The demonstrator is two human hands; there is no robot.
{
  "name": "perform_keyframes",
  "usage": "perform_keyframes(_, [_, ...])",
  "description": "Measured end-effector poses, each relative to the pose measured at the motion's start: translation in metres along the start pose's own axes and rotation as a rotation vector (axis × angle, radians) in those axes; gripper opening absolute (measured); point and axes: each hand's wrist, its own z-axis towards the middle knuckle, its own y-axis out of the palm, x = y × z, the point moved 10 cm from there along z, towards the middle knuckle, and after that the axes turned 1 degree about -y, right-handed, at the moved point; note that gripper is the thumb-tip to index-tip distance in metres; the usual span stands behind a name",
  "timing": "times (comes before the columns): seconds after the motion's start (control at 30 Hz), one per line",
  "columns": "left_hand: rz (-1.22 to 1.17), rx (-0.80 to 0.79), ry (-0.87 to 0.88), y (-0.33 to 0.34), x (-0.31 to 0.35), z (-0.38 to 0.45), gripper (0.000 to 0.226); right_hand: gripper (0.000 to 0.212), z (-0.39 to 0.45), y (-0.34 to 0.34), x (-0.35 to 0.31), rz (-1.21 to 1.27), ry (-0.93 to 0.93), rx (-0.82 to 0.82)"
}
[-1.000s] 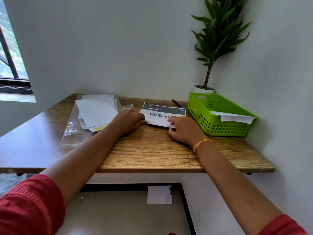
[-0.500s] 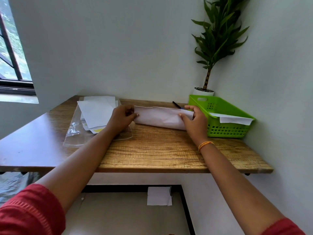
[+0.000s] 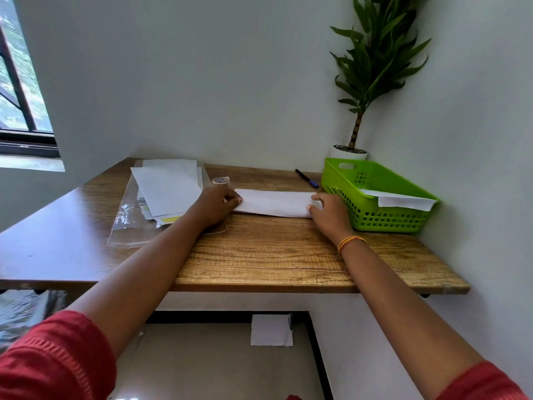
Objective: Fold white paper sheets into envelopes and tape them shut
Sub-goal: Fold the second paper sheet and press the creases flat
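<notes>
A folded white paper sheet (image 3: 275, 202) lies flat as a long strip on the wooden table (image 3: 259, 255), white side up. My left hand (image 3: 216, 206) pinches its left end and my right hand (image 3: 328, 212) pinches its right end, beside the basket. A small roll of tape (image 3: 220, 181) stands just behind my left hand. A stack of loose white sheets (image 3: 168, 189) lies to the left on a clear plastic sleeve (image 3: 127, 226).
A green plastic basket (image 3: 372, 203) at the right holds a folded white paper (image 3: 403, 202). A dark pen (image 3: 307, 178) lies behind the strip. A potted plant (image 3: 372, 82) fills the back right corner. A piece of paper (image 3: 271, 330) lies on the floor below.
The sheet lay printed side up under both hands; it was lifted, turned over, and now lies flat as a white strip. My hands moved out to its two ends.
</notes>
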Motion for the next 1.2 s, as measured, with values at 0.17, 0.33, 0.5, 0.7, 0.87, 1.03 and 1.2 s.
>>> perform_keyframes(0.17, [0.062,-0.101,0.017,0.010,0.000,-0.001,0.038,0.034,0.000,0.009,-0.001,-0.055,-0.026,-0.067])
perform_keyframes(0.33, [0.120,-0.150,0.039,0.014,0.003,-0.003,0.038,0.039,-0.005,0.015,-0.002,-0.139,-0.038,-0.129])
perform_keyframes(0.5, [0.141,-0.125,0.094,0.009,0.013,-0.004,0.024,0.047,-0.008,0.020,-0.006,-0.237,-0.075,-0.164])
perform_keyframes(0.7, [0.365,-0.007,0.220,0.003,0.033,-0.006,0.020,0.041,-0.007,0.018,-0.008,-0.255,-0.086,-0.149])
perform_keyframes(0.87, [0.490,-0.007,0.259,0.004,0.046,-0.008,0.024,0.041,-0.010,0.019,-0.020,-0.404,-0.158,-0.144])
perform_keyframes(1.03, [0.335,0.077,0.374,-0.007,0.064,-0.015,0.023,0.059,-0.017,0.016,-0.061,-0.553,-0.374,0.000])
perform_keyframes(1.2, [0.193,0.150,0.416,-0.018,0.067,-0.019,0.024,0.030,-0.017,0.029,-0.083,-0.560,-0.511,-0.063])
